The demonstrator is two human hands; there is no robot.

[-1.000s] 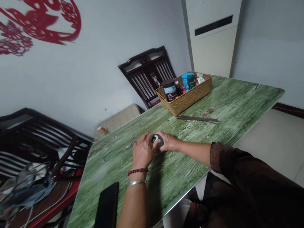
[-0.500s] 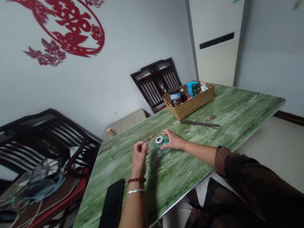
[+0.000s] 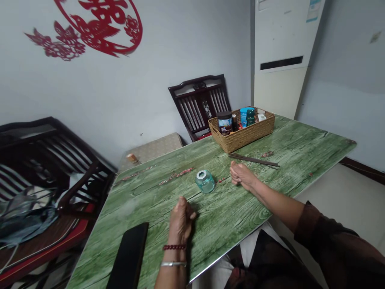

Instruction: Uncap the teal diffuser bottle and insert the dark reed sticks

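Note:
A small teal glass bottle (image 3: 205,183) with a silver, open-holed collar stands upright on the green wood-patterned table (image 3: 222,228). My left hand (image 3: 181,218) rests closed on the table, nearer to me and left of the bottle, thumb on top. A red bead bracelet and a silver bangle circle that wrist. To the right of the bottle, apart from it, my right hand (image 3: 241,175) is curled into a loose fist. Nothing shows in either hand. Just beyond the right hand lie several thin dark sticks (image 3: 255,160) in a bundle.
A wicker basket (image 3: 245,138) with jars and packets stands at the back of the table. A black phone-like slab (image 3: 128,257) lies at the left front. Dark wooden chairs (image 3: 200,104) stand behind and left. An orange-brown object (image 3: 131,157) sits on a side surface beyond the edge.
My right hand has let go of the bottle, moved right and curled closed. My left hand has drawn back toward me and lowered to the table. The bottle stands alone.

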